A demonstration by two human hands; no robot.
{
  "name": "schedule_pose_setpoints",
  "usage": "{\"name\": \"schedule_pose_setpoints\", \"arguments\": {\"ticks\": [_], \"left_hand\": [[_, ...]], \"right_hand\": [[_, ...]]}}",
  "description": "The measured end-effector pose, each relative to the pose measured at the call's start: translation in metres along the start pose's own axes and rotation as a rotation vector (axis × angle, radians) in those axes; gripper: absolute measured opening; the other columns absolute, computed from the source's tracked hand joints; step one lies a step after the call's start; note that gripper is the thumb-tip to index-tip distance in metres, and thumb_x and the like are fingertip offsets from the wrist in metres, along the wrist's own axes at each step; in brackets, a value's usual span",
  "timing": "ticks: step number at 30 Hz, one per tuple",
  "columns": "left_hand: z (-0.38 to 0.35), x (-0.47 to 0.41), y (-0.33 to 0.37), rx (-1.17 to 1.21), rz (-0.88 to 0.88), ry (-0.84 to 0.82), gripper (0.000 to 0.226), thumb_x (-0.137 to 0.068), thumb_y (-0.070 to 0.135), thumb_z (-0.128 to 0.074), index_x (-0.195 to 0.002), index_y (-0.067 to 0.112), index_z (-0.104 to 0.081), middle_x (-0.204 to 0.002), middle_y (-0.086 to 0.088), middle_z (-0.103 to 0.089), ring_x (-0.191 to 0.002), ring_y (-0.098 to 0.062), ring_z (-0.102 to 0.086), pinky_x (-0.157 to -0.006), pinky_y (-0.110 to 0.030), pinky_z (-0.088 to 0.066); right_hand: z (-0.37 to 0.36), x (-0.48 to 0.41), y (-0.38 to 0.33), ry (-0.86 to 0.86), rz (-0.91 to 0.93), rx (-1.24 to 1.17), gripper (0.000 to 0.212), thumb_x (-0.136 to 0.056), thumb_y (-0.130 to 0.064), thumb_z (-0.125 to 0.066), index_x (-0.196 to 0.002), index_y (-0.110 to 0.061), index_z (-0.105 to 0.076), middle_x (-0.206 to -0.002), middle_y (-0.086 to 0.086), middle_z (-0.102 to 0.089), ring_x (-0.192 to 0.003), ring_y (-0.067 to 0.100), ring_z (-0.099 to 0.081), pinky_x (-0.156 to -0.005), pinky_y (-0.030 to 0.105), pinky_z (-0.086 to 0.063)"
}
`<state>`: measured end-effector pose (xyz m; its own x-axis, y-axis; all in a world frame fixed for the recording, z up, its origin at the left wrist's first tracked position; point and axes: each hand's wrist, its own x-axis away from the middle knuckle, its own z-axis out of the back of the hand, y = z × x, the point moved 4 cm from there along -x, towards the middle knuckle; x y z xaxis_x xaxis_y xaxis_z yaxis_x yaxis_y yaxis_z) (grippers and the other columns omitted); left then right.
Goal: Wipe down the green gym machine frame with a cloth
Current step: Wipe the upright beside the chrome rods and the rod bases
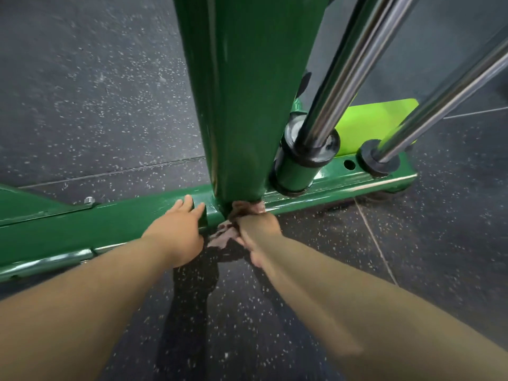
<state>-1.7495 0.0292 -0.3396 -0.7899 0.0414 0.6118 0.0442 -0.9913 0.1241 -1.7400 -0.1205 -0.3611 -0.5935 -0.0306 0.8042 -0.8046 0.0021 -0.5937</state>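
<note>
- The green frame's base bar (137, 215) ran flat along the floor from the left edge of view to the right, and its upright post (242, 105) rose from the middle of that bar.
- The right hand (257, 229) gripped a bunched pinkish-brown cloth (247, 209), fingers curled round it, and pressed the wad into the joint where the post met the bar.
- Loose cloth hung below the hand over the bar's near face (222, 235); the hand and forearm were blurred, so the exact finger lay could not be told.
- The left hand (178, 232) lay just left of the post, fingers fairly straight and draped over the bar's top edge, holding nothing, apparently as a brace.
- The right hand was the nearer to unwiped metal: the bar's long axis led away from it to the right, the post straight up; either way, I judged, a stroke would follow the member's length.
- Two chrome guide rods (343, 78) slanted down into black collars (310, 152) on the bar's right half, likely to hamper a rightward pass.
- A lime-green plate (379, 125) lay behind them.
- The floor (96, 92) was dark speckled rubber tile with visible seams.
</note>
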Motion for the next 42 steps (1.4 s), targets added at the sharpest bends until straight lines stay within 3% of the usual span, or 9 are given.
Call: {"name": "schedule_pose_setpoints", "arguments": {"ticks": [4,9,12,19,25,31,35,38,42], "left_hand": [[-0.001,0.003,-0.004,-0.016,-0.019,-0.053,0.083,-0.094,0.012,-0.043,-0.158,0.022,0.009,-0.163,-0.005,0.02,-0.153,-0.022,0.009,-0.121,-0.041,-0.023],[-0.007,0.004,0.0,-0.023,-0.027,-0.032,0.087,-0.092,0.015,-0.044,-0.156,0.019,0.014,-0.162,-0.009,0.024,-0.152,-0.029,0.013,-0.122,-0.044,-0.013],[-0.007,0.005,-0.003,0.001,-0.043,-0.021,0.087,-0.092,0.014,-0.044,-0.157,0.022,0.012,-0.163,-0.006,0.023,-0.152,-0.025,0.012,-0.121,-0.043,-0.019],[-0.009,0.01,-0.01,0.055,-0.077,0.002,0.086,-0.094,0.016,-0.048,-0.157,0.027,0.01,-0.163,0.0,0.023,-0.152,-0.021,0.013,-0.121,-0.04,-0.02],[-0.01,0.012,-0.02,0.181,-0.136,-0.001,0.087,-0.09,0.012,-0.05,-0.158,0.032,0.001,-0.163,0.006,0.022,-0.151,-0.014,0.012,-0.121,-0.037,-0.022],[-0.004,0.014,-0.019,0.233,-0.124,-0.014,0.075,-0.095,0.02,-0.049,-0.159,0.03,-0.009,-0.165,0.005,0.014,-0.153,-0.019,-0.003,-0.118,-0.036,-0.025],[0.001,0.023,-0.044,0.254,-0.067,0.125,0.058,-0.097,0.02,-0.048,-0.152,0.033,-0.034,-0.164,0.011,-0.016,-0.145,-0.018,-0.032,-0.115,-0.036,-0.034],[-0.001,0.03,-0.064,0.288,-0.007,0.221,0.051,-0.095,0.018,-0.05,-0.145,0.03,-0.047,-0.159,0.012,-0.032,-0.142,-0.017,-0.035,-0.115,-0.035,-0.032],[0.002,0.034,-0.06,0.31,-0.025,0.251,0.046,-0.092,0.019,-0.054,-0.136,0.03,-0.056,-0.148,0.009,-0.047,-0.134,-0.016,-0.041,-0.11,-0.034,-0.036]], "right_hand": [[0.052,0.003,-0.027,0.405,0.185,0.074,0.021,-0.089,-0.013,-0.068,-0.109,-0.016,-0.063,-0.105,0.001,-0.069,-0.095,0.023,-0.067,-0.091,0.04,-0.055],[0.044,0.033,-0.038,0.411,0.578,0.484,0.032,-0.094,-0.015,-0.059,-0.125,-0.021,-0.064,-0.113,-0.001,-0.058,-0.092,0.02,-0.057,-0.082,0.021,-0.042],[0.037,0.031,-0.044,0.454,0.701,0.741,0.038,-0.1,-0.017,-0.05,-0.137,-0.015,-0.055,-0.131,0.009,-0.045,-0.101,0.032,-0.058,-0.092,0.031,-0.047],[0.032,0.027,-0.011,0.4,0.557,0.914,0.029,-0.098,-0.02,-0.051,-0.123,-0.021,-0.065,-0.136,0.004,-0.045,-0.088,0.022,-0.052,-0.08,0.03,-0.048],[0.031,0.03,-0.007,0.551,0.514,0.424,0.044,-0.097,-0.024,-0.049,-0.141,-0.031,-0.048,-0.127,0.0,-0.054,-0.106,0.023,-0.057,-0.088,0.031,-0.046],[0.006,0.018,-0.001,0.498,0.349,0.177,0.021,-0.089,-0.011,-0.061,-0.105,-0.022,-0.053,-0.089,-0.002,-0.065,-0.078,0.014,-0.068,-0.058,0.021,-0.047],[-0.02,0.014,0.01,0.425,0.322,0.086,0.024,-0.085,-0.005,-0.064,-0.103,-0.021,-0.064,-0.1,0.007,-0.073,-0.077,0.02,-0.068,-0.07,0.029,-0.058],[-0.049,0.021,0.02,0.257,0.387,0.479,0.029,-0.093,-0.016,-0.065,-0.122,-0.02,-0.065,-0.12,-0.003,-0.059,-0.089,0.006,-0.059,-0.081,0.01,-0.048],[-0.049,0.016,0.019,0.268,0.436,0.507,0.034,-0.091,-0.021,-0.068,-0.123,-0.029,-0.063,-0.126,-0.003,-0.06,-0.102,0.011,-0.06,-0.086,0.018,-0.046]]}}
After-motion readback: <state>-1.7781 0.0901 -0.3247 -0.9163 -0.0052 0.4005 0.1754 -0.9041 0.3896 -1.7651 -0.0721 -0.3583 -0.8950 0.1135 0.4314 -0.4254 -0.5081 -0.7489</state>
